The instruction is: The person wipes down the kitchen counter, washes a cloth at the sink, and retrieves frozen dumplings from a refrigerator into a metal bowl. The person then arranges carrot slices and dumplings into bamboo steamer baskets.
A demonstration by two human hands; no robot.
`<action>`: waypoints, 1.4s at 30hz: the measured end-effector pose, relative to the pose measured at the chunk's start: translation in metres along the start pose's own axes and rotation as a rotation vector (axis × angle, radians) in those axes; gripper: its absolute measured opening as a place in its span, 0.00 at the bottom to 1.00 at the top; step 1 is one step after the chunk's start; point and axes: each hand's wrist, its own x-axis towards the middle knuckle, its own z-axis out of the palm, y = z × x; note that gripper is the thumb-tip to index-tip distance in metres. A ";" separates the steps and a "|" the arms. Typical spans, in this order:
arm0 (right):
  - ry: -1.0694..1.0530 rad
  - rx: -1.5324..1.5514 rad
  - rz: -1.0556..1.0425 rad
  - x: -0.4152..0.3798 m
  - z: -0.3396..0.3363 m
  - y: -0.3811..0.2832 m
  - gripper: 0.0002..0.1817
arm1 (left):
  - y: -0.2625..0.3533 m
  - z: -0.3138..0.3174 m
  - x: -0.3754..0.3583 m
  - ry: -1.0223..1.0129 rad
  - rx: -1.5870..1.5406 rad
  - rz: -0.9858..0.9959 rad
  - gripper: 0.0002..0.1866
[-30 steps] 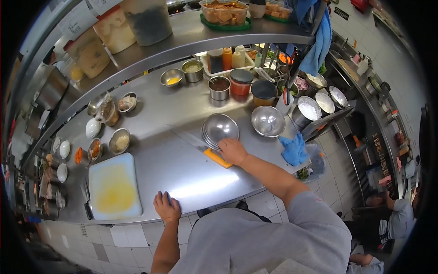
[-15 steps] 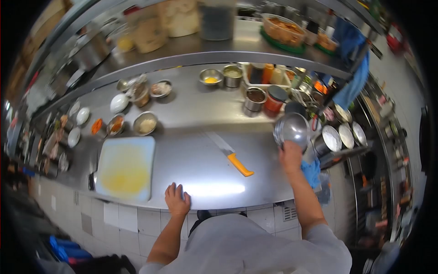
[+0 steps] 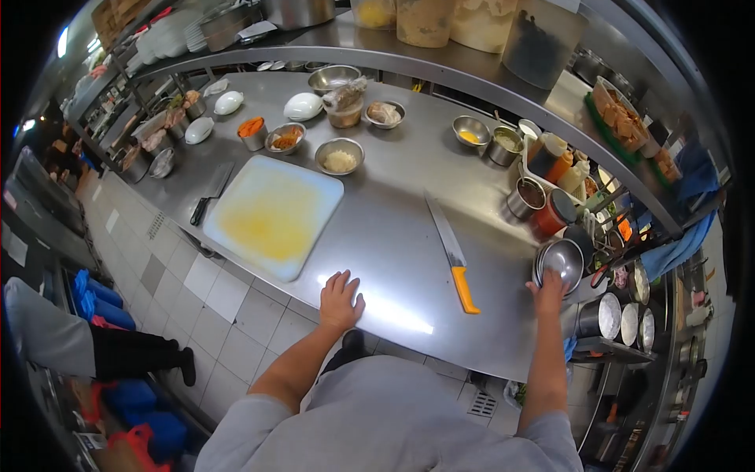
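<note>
It was a commercial kitchen: a long stainless steel table [image 3: 393,236], steel shelf [image 3: 440,59] of tubs, small ingredient bowls [image 3: 340,156], tiled floor [image 3: 197,275].

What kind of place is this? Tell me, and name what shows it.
Most likely a restaurant or commercial kitchen's prep line. A long stainless steel counter carries a white cutting board, a yellow-handled knife and many small metal bowls of ingredients, with large storage tubs on the steel shelf above.
</note>
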 end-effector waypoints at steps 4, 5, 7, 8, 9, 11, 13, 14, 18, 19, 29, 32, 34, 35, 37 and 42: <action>0.304 0.026 0.133 -0.043 0.002 0.003 0.33 | 0.000 0.001 0.003 -0.020 -0.005 0.008 0.22; 0.352 -0.089 0.276 -0.069 0.008 0.009 0.32 | -0.001 0.002 0.001 -0.022 -0.001 0.002 0.22; 0.333 -0.274 0.612 -0.122 0.016 0.006 0.31 | 0.000 0.004 0.002 -0.028 0.016 -0.013 0.22; 0.259 -0.338 0.809 -0.146 0.020 0.001 0.32 | 0.002 0.005 0.002 -0.035 0.010 -0.011 0.22; 0.254 -0.343 0.817 -0.165 0.027 0.015 0.32 | 0.003 0.004 0.002 -0.033 0.012 -0.011 0.22; 0.056 -0.129 0.694 -0.189 0.047 0.049 0.26 | 0.002 0.003 0.005 -0.035 0.014 0.003 0.22; -0.033 -0.002 0.700 -0.173 0.018 0.049 0.21 | 0.003 0.004 0.005 -0.040 0.025 0.008 0.22; -0.119 0.126 0.688 -0.157 0.002 0.045 0.16 | 0.004 0.006 0.004 -0.043 0.018 0.019 0.22; -0.182 0.694 0.485 -0.117 -0.051 -0.043 0.15 | -0.010 0.022 -0.004 -0.151 -0.075 -0.120 0.24; -0.163 0.937 0.361 -0.116 -0.070 -0.085 0.12 | -0.013 0.029 -0.002 -0.228 -0.182 -0.205 0.26; -0.097 0.273 0.090 -0.068 -0.019 -0.232 0.31 | -0.003 -0.045 0.093 -0.393 -1.709 -0.927 0.32; -0.469 0.354 0.226 -0.072 0.021 -0.209 0.27 | -0.068 -0.046 0.163 -0.444 -1.427 -0.562 0.35; -0.496 0.407 0.309 -0.083 0.005 -0.207 0.24 | -0.088 -0.029 0.209 -0.495 -1.276 -0.540 0.37; -0.516 0.465 0.382 -0.093 -0.005 -0.208 0.21 | -0.093 -0.013 0.228 -0.548 -0.668 -0.424 0.37; -0.443 0.521 0.443 -0.128 -0.018 -0.197 0.21 | -0.088 0.019 0.234 -0.579 -0.072 -0.254 0.37; 0.026 0.502 0.474 -0.253 -0.052 -0.142 0.11 | -0.074 0.120 0.230 -0.150 0.122 0.211 0.34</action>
